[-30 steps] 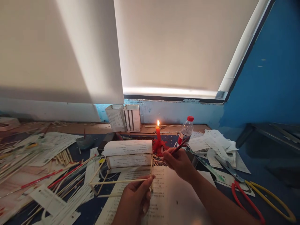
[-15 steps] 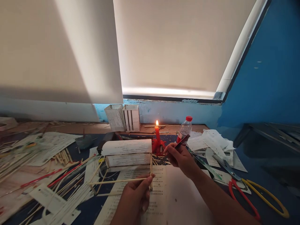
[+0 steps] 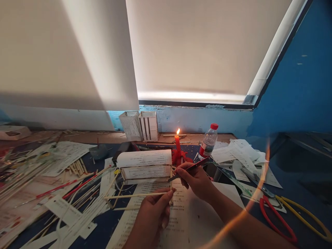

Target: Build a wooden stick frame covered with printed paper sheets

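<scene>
I've got the left hand (image 3: 158, 207) pinching the stick frame (image 3: 129, 196), which runs leftward from that grip. Right hand (image 3: 195, 178) holds a slim dark tool (image 3: 196, 165), tip near the left grip, lit candle (image 3: 177, 143) beyond

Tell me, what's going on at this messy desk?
The person's left grip pinches a stick frame, partly covered with printed paper, near its right end. The right grip holds a thin tool like a pen, its tip close to the frame's right end; whether they touch is unclear. Beyond the hands, a lit candle stands in red wax, with a bottle to its right. Scissors lie at the far right.
</scene>
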`<state>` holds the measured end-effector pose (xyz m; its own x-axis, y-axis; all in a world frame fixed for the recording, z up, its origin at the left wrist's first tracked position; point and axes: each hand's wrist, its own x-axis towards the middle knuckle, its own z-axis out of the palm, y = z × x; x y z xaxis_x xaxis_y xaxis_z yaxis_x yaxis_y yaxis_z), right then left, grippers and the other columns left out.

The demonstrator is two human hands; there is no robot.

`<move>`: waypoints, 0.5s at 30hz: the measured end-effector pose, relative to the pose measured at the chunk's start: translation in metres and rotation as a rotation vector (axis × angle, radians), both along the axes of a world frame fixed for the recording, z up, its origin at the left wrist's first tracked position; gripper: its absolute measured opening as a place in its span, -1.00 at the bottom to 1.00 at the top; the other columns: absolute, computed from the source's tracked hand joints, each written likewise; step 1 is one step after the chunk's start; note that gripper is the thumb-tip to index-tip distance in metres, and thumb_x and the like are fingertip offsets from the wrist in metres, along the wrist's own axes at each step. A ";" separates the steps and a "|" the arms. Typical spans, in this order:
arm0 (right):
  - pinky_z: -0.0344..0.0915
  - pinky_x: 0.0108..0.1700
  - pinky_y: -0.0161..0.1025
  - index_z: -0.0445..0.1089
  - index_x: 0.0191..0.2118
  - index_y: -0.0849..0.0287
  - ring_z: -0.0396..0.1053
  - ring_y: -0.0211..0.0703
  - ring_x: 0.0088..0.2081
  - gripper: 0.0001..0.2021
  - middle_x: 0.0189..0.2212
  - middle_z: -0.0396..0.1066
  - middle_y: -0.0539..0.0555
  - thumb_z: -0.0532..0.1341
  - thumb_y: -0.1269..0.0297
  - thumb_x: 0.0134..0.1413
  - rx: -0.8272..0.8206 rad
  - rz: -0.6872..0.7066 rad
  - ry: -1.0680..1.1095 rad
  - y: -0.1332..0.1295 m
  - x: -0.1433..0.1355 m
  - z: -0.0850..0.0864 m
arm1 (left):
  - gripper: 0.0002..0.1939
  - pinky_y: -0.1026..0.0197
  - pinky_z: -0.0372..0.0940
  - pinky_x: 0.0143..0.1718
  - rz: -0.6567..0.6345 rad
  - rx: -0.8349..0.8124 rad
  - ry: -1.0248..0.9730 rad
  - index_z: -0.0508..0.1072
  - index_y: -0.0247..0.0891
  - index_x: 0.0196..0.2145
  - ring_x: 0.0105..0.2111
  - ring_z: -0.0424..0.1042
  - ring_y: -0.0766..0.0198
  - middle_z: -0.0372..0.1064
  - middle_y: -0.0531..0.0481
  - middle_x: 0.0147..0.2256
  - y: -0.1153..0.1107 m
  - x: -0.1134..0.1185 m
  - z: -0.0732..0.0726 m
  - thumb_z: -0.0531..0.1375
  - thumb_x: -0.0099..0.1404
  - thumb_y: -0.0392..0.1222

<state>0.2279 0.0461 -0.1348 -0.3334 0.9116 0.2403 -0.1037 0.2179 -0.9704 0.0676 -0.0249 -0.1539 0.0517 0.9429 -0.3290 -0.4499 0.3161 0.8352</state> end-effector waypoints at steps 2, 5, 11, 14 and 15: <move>0.14 -0.59 -0.37 0.47 -0.31 0.22 0.21 -0.36 -0.62 -0.72 -0.62 0.30 -0.08 0.28 0.06 0.21 0.016 -0.025 -0.033 -0.003 0.000 0.000 | -0.53 0.43 -0.15 -0.78 0.003 0.004 -0.006 0.60 -0.34 -0.31 -0.82 0.01 0.55 0.20 0.20 -0.75 -0.001 -0.001 -0.001 0.48 -0.03 0.10; 0.19 -0.58 -0.36 0.45 -0.33 0.22 0.25 -0.36 -0.61 -0.71 -0.54 0.38 -0.03 0.26 0.06 0.22 0.006 -0.016 -0.004 -0.006 -0.001 0.001 | -0.54 0.44 -0.14 -0.77 0.009 0.005 -0.013 0.60 -0.33 -0.33 -0.81 0.02 0.56 0.21 0.19 -0.74 -0.002 -0.001 0.000 0.48 -0.03 0.10; 0.25 -0.58 -0.34 0.42 -0.37 0.22 0.30 -0.32 -0.60 -0.70 -0.55 0.38 -0.02 0.27 0.06 0.21 -0.036 0.025 0.010 -0.009 -0.003 0.002 | -0.51 0.43 -0.15 -0.77 0.029 0.007 -0.001 0.60 -0.33 -0.32 -0.80 0.01 0.55 0.20 0.20 -0.73 -0.003 0.002 0.006 0.49 -0.07 0.12; 0.26 -0.58 -0.34 0.42 -0.37 0.22 0.30 -0.32 -0.60 -0.71 -0.55 0.38 -0.03 0.27 0.06 0.20 -0.036 0.031 0.011 -0.010 -0.004 0.002 | -0.50 0.43 -0.13 -0.76 0.031 0.005 -0.002 0.60 -0.33 -0.33 -0.79 0.02 0.55 0.20 0.19 -0.73 -0.002 0.002 0.007 0.50 -0.10 0.12; 0.27 -0.57 -0.34 0.42 -0.36 0.22 0.30 -0.32 -0.60 -0.71 -0.55 0.38 -0.02 0.27 0.06 0.21 -0.024 0.015 0.013 -0.009 -0.005 0.001 | -0.50 0.44 -0.13 -0.76 0.030 0.004 -0.003 0.60 -0.33 -0.34 -0.79 0.02 0.55 0.20 0.19 -0.73 -0.002 0.002 0.007 0.50 -0.10 0.12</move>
<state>0.2233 0.0369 -0.1335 -0.3443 0.9120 0.2229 -0.1190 0.1931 -0.9739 0.0697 -0.0269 -0.1467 0.0244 0.9455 -0.3248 -0.4620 0.2988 0.8350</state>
